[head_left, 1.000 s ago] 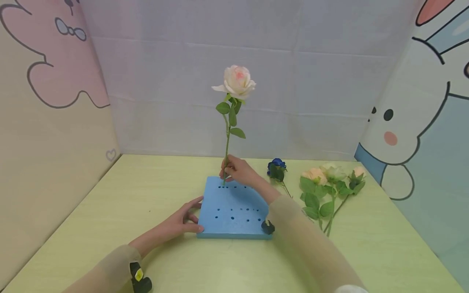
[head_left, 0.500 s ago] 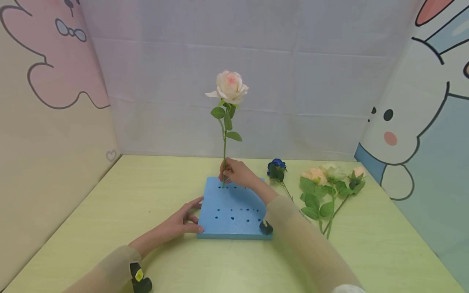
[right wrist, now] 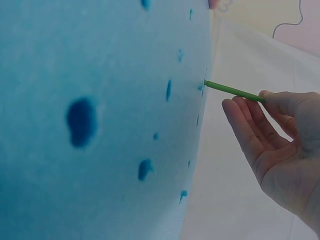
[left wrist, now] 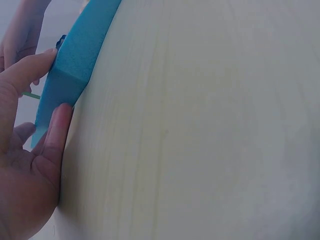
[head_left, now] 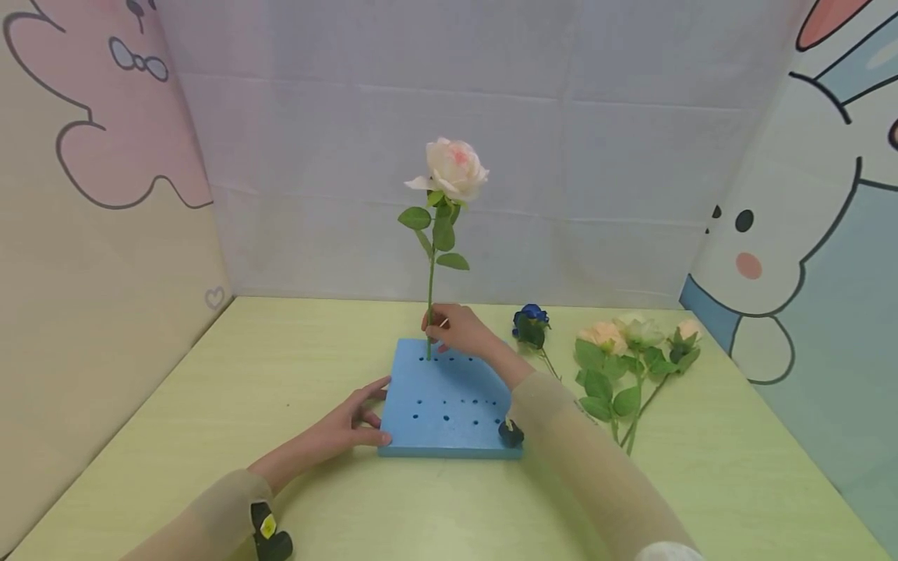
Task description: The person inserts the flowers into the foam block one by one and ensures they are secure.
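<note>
My right hand (head_left: 456, 329) pinches the green stem of a pale pink rose (head_left: 456, 170) low down, between thumb and fingertips. The rose stands nearly upright, its stem end (right wrist: 232, 91) right at a hole in the back row of a blue board (head_left: 449, 382). In the right wrist view the other fingers stretch below the stem. My left hand (head_left: 354, 417) rests with spread fingers against the board's left edge, the thumb at the front left corner. The left wrist view has the thumb (left wrist: 37, 65) at the board's upper edge and a finger (left wrist: 59, 125) at its side.
A blue rose (head_left: 531, 323) lies right of the board. Further right lie peach (head_left: 603, 336) and pale green (head_left: 640, 331) flowers with leafy stems. Several holes dot the board in rows. A white cloth (head_left: 505, 156) hangs behind the table (head_left: 316, 335), with printed panels on both sides.
The rose has come slightly lower since a second ago; its bloom tipped left, then back right. My right hand follows it a little downward. The left hand keeps its place at the board.
</note>
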Demonstrator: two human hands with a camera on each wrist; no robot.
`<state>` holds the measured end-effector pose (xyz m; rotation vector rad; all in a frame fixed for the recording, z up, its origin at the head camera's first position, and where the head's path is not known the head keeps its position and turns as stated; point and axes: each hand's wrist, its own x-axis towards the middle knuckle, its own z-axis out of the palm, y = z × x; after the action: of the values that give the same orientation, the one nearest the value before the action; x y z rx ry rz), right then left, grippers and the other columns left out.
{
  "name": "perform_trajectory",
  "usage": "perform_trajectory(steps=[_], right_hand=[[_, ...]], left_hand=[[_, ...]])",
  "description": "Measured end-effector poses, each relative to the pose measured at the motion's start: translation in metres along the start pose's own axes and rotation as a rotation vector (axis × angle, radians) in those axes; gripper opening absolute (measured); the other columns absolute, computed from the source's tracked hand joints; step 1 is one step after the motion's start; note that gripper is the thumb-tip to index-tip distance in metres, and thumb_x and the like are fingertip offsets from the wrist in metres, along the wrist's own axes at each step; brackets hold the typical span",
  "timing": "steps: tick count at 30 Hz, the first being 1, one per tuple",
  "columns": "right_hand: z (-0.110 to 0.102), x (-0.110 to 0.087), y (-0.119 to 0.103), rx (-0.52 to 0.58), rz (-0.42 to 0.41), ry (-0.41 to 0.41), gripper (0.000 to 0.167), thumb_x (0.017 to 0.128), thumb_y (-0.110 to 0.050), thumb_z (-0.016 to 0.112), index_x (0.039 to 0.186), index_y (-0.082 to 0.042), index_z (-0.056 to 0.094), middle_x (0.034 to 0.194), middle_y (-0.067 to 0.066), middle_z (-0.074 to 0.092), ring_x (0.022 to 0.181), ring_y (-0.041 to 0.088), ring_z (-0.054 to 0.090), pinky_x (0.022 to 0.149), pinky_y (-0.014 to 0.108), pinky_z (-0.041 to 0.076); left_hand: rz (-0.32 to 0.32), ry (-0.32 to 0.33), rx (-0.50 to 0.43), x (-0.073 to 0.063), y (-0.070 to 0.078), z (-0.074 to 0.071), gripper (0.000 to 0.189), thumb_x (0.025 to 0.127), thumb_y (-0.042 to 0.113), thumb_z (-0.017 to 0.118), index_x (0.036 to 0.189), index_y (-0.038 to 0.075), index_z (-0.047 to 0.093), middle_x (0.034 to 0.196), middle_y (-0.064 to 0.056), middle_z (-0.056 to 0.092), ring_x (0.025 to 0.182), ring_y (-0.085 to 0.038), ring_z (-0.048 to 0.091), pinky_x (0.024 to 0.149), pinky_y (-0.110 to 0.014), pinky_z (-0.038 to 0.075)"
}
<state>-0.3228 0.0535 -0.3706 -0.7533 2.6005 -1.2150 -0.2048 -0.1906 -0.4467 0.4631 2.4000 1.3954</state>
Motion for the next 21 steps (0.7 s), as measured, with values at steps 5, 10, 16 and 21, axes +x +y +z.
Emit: perform_trajectory(steps=[5,10,16,21], right_hand=[[-0.0021,-0.0016,-0.0012,-0.021,-0.038,0.005,0.011,0.098,-0.007,0.059,0.104,0.0,0.064,0.099,0.014,0.069,0.088,0.026,0.07,0.074,0.034,0.06],[-0.0042,-0.0022,-0.004,-0.016,-0.028,-0.008,0.01,0.096,-0.007,0.062,0.102,-0.001,0.067,0.1,0.017,0.071,0.092,0.033,0.072,0.078,0.038,0.06],[-0.0027,0.0,-0.0025,-0.049,-0.036,0.004,0.01,0.095,-0.007,0.063,0.1,0.001,0.068,0.095,0.016,0.072,0.088,0.03,0.072,0.074,0.035,0.06],[-0.001,0.0006,-0.0037,-0.061,-0.032,0.01,0.011,0.095,-0.007,0.064,0.099,0.001,0.069,0.095,0.015,0.073,0.085,0.028,0.072,0.072,0.032,0.059]], left_hand=[[0.008,0.003,-0.003,-0.0002,0.0016,0.0001,0.091,0.088,0.028,0.075,0.159,0.017,0.019,0.155,-0.02,0.035,0.104,-0.018,0.056,0.085,-0.026,0.046],[0.038,-0.012,-0.013,-0.0019,0.0045,-0.0015,0.091,0.089,0.025,0.073,0.159,0.012,0.016,0.155,-0.024,0.033,0.105,-0.02,0.056,0.085,-0.026,0.046],[0.014,-0.004,0.001,-0.0014,0.0018,-0.0008,0.091,0.088,0.028,0.074,0.159,0.016,0.018,0.156,-0.021,0.034,0.104,-0.017,0.056,0.086,-0.027,0.046],[0.001,0.005,0.012,-0.0009,0.001,-0.0008,0.091,0.088,0.03,0.074,0.159,0.017,0.019,0.156,-0.02,0.034,0.104,-0.015,0.056,0.085,-0.027,0.045]])
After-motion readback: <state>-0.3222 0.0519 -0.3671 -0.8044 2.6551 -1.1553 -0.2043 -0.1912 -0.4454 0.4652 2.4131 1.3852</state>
